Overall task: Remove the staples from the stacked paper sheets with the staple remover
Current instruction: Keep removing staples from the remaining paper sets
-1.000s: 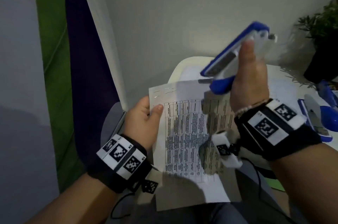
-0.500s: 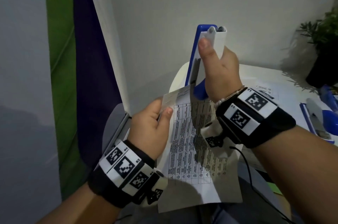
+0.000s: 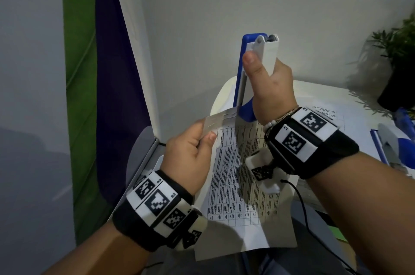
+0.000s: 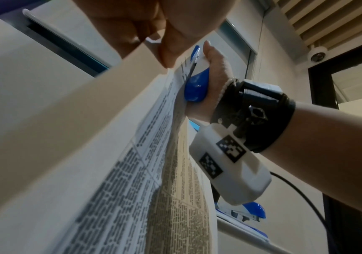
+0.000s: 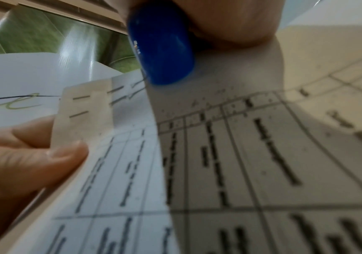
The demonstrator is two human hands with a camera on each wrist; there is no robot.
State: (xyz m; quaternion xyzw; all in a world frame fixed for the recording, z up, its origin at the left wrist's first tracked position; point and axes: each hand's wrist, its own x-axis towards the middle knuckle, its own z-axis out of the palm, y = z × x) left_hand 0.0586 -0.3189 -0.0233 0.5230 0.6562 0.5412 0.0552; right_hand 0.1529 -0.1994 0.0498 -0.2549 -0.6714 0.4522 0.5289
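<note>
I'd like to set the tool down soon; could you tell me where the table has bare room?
Bare table shows beyond the right hand, left of the plant. The right edge is crowded: a blue stapler lies there.

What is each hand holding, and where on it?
Left hand pinches the top-left corner of the printed paper stack; right hand grips the blue-and-white staple remover mid-body.
</note>
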